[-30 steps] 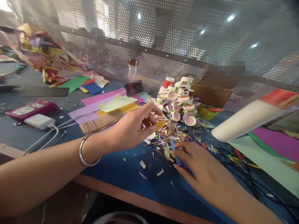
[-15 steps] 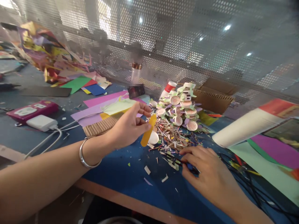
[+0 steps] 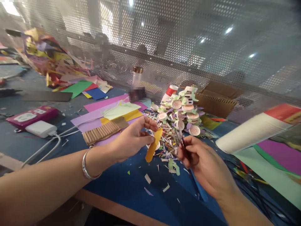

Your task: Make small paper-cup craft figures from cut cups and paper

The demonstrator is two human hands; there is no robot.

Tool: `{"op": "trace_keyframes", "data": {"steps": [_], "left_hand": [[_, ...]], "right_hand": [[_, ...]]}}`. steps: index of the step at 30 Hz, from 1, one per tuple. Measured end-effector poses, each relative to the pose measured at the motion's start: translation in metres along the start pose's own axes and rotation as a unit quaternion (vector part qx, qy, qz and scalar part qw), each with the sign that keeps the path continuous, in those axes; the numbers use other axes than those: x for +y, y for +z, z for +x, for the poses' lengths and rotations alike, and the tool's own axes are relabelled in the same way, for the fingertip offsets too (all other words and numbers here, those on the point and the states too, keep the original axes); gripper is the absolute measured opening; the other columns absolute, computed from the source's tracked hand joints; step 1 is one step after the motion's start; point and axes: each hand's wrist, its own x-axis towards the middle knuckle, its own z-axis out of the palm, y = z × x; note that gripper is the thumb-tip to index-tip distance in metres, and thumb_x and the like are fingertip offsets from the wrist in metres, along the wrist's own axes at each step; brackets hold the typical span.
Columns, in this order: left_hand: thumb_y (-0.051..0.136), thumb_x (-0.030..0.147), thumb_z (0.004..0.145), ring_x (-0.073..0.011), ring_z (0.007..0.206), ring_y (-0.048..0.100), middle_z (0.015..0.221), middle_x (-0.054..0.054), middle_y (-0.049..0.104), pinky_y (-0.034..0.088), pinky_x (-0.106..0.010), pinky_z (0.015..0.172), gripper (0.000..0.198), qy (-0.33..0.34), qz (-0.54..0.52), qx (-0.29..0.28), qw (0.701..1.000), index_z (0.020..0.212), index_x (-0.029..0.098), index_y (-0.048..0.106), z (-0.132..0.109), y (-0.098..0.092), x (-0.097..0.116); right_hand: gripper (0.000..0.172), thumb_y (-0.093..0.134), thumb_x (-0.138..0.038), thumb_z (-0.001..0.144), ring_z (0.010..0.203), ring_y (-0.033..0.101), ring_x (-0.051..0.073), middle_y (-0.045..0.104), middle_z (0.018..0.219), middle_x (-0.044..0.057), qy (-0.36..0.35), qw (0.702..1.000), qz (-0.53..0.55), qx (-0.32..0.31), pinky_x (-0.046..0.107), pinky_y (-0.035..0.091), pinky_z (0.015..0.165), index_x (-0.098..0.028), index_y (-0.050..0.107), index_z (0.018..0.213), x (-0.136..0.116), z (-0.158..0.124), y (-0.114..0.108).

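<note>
Pinched between the thumb and fingers of my left hand [image 3: 137, 136] is a yellow paper strip [image 3: 154, 146] with rounded ends, tilted above the table. My right hand [image 3: 202, 160] is closed around what look like dark scissors [image 3: 182, 142], blurred, with the blades up toward the left; a blue and black part [image 3: 198, 188] shows below the palm. Behind both hands spreads a heap of paper clippings [image 3: 168, 150]. A stack of small white paper rolls [image 3: 188, 108] with green and purple tabs stands beyond it. Some pale green scraps [image 3: 173, 166] lie near my right fingers.
Left lie corrugated cardboard [image 3: 101, 130], coloured paper sheets [image 3: 89, 114], a white charger [image 3: 41, 128] with cables and a magenta box [image 3: 33, 117]. Right are a large white tube [image 3: 249, 128], black cables [image 3: 251, 188] and a cardboard box [image 3: 218, 100]. A perforated metal screen [image 3: 164, 40] stands behind.
My right hand has lifted the scissors off the table and turned the blades upward. The yellow strip in my left hand has moved slightly right and down.
</note>
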Motion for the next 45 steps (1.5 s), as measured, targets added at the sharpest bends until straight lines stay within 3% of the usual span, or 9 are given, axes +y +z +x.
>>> {"op": "trace_keyframes", "data": {"steps": [3, 10, 13, 16, 22, 29, 35, 41, 45], "left_hand": [[0.066, 0.012, 0.082, -0.0078, 0.074, 0.057, 0.103, -0.003, 0.056, 0.054, -0.024, 0.070, 0.029, 0.022, -0.014, -0.019, 0.999, 0.105, 0.018, 0.049, -0.002, 0.004, -0.004], [0.070, 0.012, 0.083, -0.0064, 0.072, 0.060, 0.108, -0.003, 0.056, 0.053, -0.023, 0.067, 0.038, 0.036, 0.023, -0.037, 0.998, 0.112, 0.019, 0.045, -0.005, 0.011, -0.011], [0.067, 0.019, 0.089, -0.0084, 0.071, 0.063, 0.098, -0.002, 0.063, 0.054, -0.025, 0.069, 0.026, -0.077, -0.049, -0.049, 0.995, 0.109, 0.019, 0.050, -0.004, 0.011, -0.011], [0.060, 0.028, 0.097, -0.0116, 0.074, 0.068, 0.085, -0.003, 0.068, 0.054, -0.026, 0.072, 0.013, -0.213, -0.154, -0.111, 0.959, 0.098, 0.016, 0.057, -0.001, 0.006, -0.009], [0.074, 0.022, 0.089, -0.0105, 0.078, 0.068, 0.089, -0.006, 0.075, 0.047, -0.019, 0.068, 0.013, -0.258, -0.213, -0.213, 0.918, 0.092, 0.016, 0.063, 0.000, -0.001, -0.004], [0.085, 0.010, 0.072, -0.0068, 0.065, 0.062, 0.073, 0.003, 0.066, 0.047, -0.018, 0.065, 0.027, -0.225, -0.208, -0.099, 0.947, 0.089, 0.014, 0.064, 0.001, 0.002, -0.004], [0.085, 0.018, 0.075, -0.0098, 0.064, 0.065, 0.073, 0.000, 0.070, 0.051, -0.022, 0.063, 0.033, -0.159, -0.156, -0.021, 0.975, 0.099, 0.012, 0.063, 0.005, -0.003, -0.010], [0.083, 0.017, 0.077, -0.0080, 0.066, 0.066, 0.072, 0.002, 0.070, 0.051, -0.019, 0.063, 0.034, -0.068, -0.115, 0.035, 0.990, 0.096, 0.014, 0.055, 0.009, -0.005, -0.008], [0.082, 0.016, 0.079, -0.0057, 0.064, 0.065, 0.072, 0.004, 0.070, 0.050, -0.016, 0.063, 0.035, -0.044, -0.086, 0.040, 0.995, 0.099, 0.015, 0.053, 0.007, -0.006, -0.005]], "right_hand": [[0.017, 0.059, -0.036, 0.087, 0.050, 0.042, 0.010, 0.053, 0.061, -0.004, -0.022, 1.000, 0.015, -0.002, 0.022, 0.036, 0.047, -0.021, 0.058, 0.080, 0.003, 0.008, 0.015], [0.024, 0.082, -0.040, 0.082, 0.066, 0.051, 0.012, 0.062, 0.083, -0.001, -0.029, 0.999, 0.017, -0.033, 0.023, 0.040, 0.055, -0.021, 0.069, 0.091, 0.021, 0.012, 0.024], [0.021, 0.079, -0.038, 0.086, 0.058, 0.041, 0.009, 0.053, 0.072, -0.005, -0.032, 0.999, 0.035, -0.021, 0.022, 0.032, 0.051, -0.022, 0.067, 0.086, 0.024, 0.011, 0.021], [0.024, 0.078, -0.039, 0.087, 0.053, 0.034, 0.008, 0.044, 0.063, -0.008, -0.032, 0.998, 0.054, -0.029, 0.022, 0.028, 0.050, -0.021, 0.064, 0.081, 0.022, 0.010, 0.019], [0.025, 0.078, -0.039, 0.087, 0.052, 0.029, 0.008, 0.041, 0.061, -0.007, -0.025, 0.996, 0.073, -0.051, 0.023, 0.022, 0.048, -0.020, 0.065, 0.079, 0.021, 0.005, 0.016], [0.020, 0.076, -0.043, 0.090, 0.050, 0.034, 0.005, 0.047, 0.064, -0.007, -0.030, 0.995, 0.079, -0.048, 0.020, 0.024, 0.046, -0.023, 0.070, 0.091, 0.023, 0.003, 0.011], [0.031, 0.073, -0.052, 0.090, 0.042, 0.038, 0.002, 0.051, 0.062, -0.008, 0.007, 0.996, 0.054, -0.072, 0.017, 0.025, 0.042, -0.024, 0.067, 0.099, 0.023, 0.001, 0.005], [0.041, 0.070, -0.060, 0.089, 0.040, 0.031, 0.003, 0.044, 0.055, -0.009, 0.031, 0.996, 0.012, -0.079, 0.015, 0.021, 0.038, -0.022, 0.063, 0.099, 0.023, 0.001, 0.006], [0.045, 0.070, -0.064, 0.087, 0.041, 0.027, 0.003, 0.041, 0.056, -0.010, 0.066, 0.995, -0.017, -0.077, 0.015, 0.021, 0.037, -0.021, 0.062, 0.099, 0.019, -0.004, 0.010]]}}
